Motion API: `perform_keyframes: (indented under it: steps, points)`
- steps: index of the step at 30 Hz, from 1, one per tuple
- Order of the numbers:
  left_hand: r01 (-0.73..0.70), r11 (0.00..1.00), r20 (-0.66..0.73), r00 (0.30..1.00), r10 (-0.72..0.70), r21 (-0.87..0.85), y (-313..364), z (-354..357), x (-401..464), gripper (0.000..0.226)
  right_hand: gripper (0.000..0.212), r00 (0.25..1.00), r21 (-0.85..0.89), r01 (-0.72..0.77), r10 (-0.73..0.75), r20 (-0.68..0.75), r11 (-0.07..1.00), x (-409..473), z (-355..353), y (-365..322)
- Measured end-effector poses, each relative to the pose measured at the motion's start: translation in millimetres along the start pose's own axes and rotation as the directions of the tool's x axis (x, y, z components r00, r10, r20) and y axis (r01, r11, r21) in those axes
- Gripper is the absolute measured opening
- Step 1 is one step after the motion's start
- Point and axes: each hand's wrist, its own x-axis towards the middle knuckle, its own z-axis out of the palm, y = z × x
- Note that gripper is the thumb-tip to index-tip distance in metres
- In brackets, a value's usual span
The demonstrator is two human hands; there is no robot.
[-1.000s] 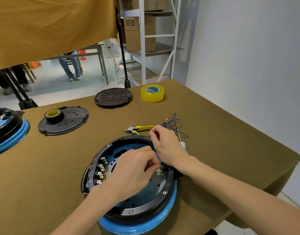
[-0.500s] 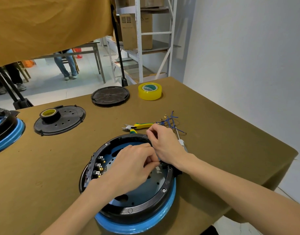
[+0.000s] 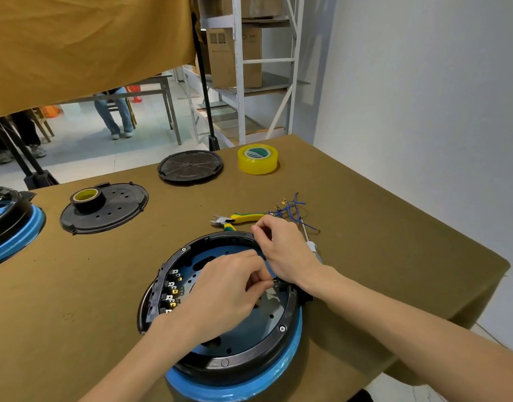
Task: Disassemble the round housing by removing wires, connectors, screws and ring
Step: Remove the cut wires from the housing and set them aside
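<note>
Now your left hand pinches a small dark part at the round housing's right rim; your right hand, fingers curled, pinches something there too, near the table's front edge.

Two housings, two lids, two tape rolls, one cutter.

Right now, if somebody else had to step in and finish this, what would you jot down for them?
Left hand pinches a small dark part inside the round housing, at its right rim. Right hand grips the far right rim. Done: a bundle of blue wires lies loose on the table by the cutters. Left: terminals on the left side, rim screws, the ring.
</note>
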Motion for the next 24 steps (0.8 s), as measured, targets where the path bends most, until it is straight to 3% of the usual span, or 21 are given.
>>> perform_keyframes:
  steps: [4, 7, 11, 15, 19, 22, 24]
  points:
    - [0.010, 1.000, -0.027, 1.000, -0.010, -0.002, -3.0, -3.9, 1.5, 0.019, 0.024, 1.000, 0.002, -0.010, 0.010, 0.009, 1.000, -0.3, -1.6, -1.5]
    - [0.077, 0.992, -0.041, 0.996, -0.082, -0.097, -11.4, -12.3, -5.4, 0.012, 0.025, 1.000, 0.011, -0.023, 0.022, 0.013, 1.000, -1.1, -1.1, -1.7]
    - [0.021, 0.975, -0.121, 0.991, -0.049, -0.220, -9.7, -17.5, -10.8, 0.010, 0.025, 0.999, 0.027, -0.033, 0.032, 0.009, 0.999, -0.1, -1.0, -0.8]
    - [0.071, 0.841, -0.205, 0.956, -0.211, -0.537, -8.4, -16.9, -3.6, 0.014, 0.023, 0.999, 0.098, -0.039, 0.041, -0.017, 0.994, -3.2, -4.6, -3.9]
    - [0.064, 0.718, -0.234, 0.922, -0.308, -0.693, -5.7, -17.8, 1.5, 0.014, 0.021, 0.984, 0.232, 0.137, -0.105, -0.142, 0.963, -16.7, -15.9, -19.2]
    - [0.054, 0.649, -0.247, 0.898, -0.364, -0.759, -8.0, -20.9, 4.3, 0.012, 0.023, 0.984, 0.401, 0.143, -0.172, 0.037, 0.905, -30.2, -23.8, -35.1]
    - [0.060, 0.640, -0.251, 0.889, -0.383, -0.766, -11.5, -21.5, 4.6, 0.012, 0.013, 0.977, 0.404, 0.126, -0.184, 0.107, 0.906, -35.1, -27.0, -40.0]
